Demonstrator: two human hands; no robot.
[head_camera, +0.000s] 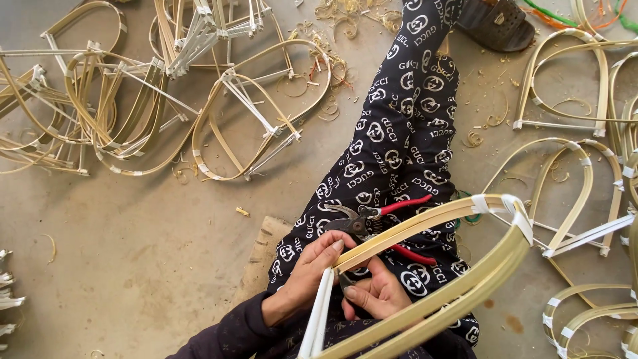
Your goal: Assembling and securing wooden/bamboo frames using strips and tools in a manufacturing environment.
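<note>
My left hand grips the near end of a bent bamboo-strip frame, thumb and fingers pinching the strips where a white band hangs down. My right hand sits under the same joint, fingers curled around the strips. The frame arcs to the right, bound with white tape at its far bend. Red-handled pruning shears lie on my patterned dark trouser leg, just beyond my hands, untouched.
Several finished bamboo hoops are piled on the concrete floor at the upper left and along the right side. Curled shavings litter the ground. A dark sandal is at the top. A wooden board lies under my leg.
</note>
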